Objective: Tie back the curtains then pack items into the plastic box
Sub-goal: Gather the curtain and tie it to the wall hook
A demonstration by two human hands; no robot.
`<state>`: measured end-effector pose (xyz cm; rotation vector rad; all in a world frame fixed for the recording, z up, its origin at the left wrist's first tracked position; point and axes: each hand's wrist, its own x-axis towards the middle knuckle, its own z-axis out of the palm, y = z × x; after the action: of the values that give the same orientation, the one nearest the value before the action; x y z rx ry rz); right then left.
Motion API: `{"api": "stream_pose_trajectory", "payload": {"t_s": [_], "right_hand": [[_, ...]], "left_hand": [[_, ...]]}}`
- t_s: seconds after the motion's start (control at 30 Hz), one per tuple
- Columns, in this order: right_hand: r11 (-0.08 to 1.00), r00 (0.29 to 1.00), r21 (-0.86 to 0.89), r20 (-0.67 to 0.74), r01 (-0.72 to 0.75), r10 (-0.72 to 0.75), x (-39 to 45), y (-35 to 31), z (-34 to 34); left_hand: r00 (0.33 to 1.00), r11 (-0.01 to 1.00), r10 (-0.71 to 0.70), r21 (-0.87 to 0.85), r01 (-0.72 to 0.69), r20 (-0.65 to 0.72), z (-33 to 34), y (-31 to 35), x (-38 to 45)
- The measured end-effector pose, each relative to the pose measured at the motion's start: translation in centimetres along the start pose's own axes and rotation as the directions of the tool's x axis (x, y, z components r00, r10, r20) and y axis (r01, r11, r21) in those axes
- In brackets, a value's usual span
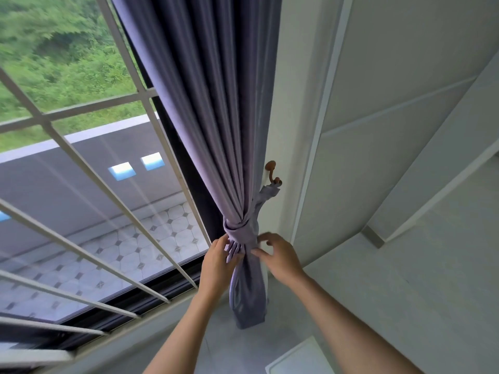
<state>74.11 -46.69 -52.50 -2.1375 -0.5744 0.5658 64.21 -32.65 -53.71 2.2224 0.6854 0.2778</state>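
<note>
A: What's the room like around the hands?

B: A white wall point(391, 130) rises above and to the right of them, and a big window point(81, 184) with white bars point(89, 174) fills the space to their left. Beyond the glass there's a tiled balcony floor point(151, 238) and green foliage point(54, 49). Below the hands lies a pale floor point(405, 265), and the corner of a white object point(297, 357) shows at the bottom edge; I cannot tell what it is.

A: And the curtain?

B: The purple curtain point(210, 103) hangs from above, gathered into a bundle right between the two hands. A tieback point(239, 230) of the same cloth wraps it just above the fingers, and its strap runs up to a brown hook point(272, 174) on the wall, above the right hand.

A: How's each grip?

B: The left hand point(218, 260) pinches the folds just under the tieback, fingers closed on the cloth. The right hand point(278, 257) has a loose, half-open grip, its fingertips touching the curtain's right side, clasping nothing that I can see.
</note>
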Motion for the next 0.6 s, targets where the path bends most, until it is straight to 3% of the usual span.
{"api": "stream_pose_trajectory", "payload": {"t_s": [0.2,0.33,0.47,0.6], "right_hand": [[1.0,0.997,0.026,0.072,-0.003,0.001,-0.1,0.2,0.2],[0.997,0.995,-0.047,0.08,0.058,-0.054,-1.6,3.0,-1.7],[0.999,0.997,0.021,0.067,0.033,-0.035,-1.1,2.6,-2.7],[0.997,0.997,-0.083,0.081,-0.004,0.011,0.6,0.7,-1.1]], "left_hand": [[0.992,0.977,0.123,0.179,-0.116,-0.033,-0.3,-0.1,0.1],[0.945,0.924,0.311,0.265,-0.277,-0.098,-0.6,-2.2,-2.4],[0.911,0.893,0.387,0.302,-0.333,-0.143,1.5,-0.8,-3.4],[0.921,0.863,0.39,0.359,-0.357,-0.022,3.3,1.4,-2.0]]}}
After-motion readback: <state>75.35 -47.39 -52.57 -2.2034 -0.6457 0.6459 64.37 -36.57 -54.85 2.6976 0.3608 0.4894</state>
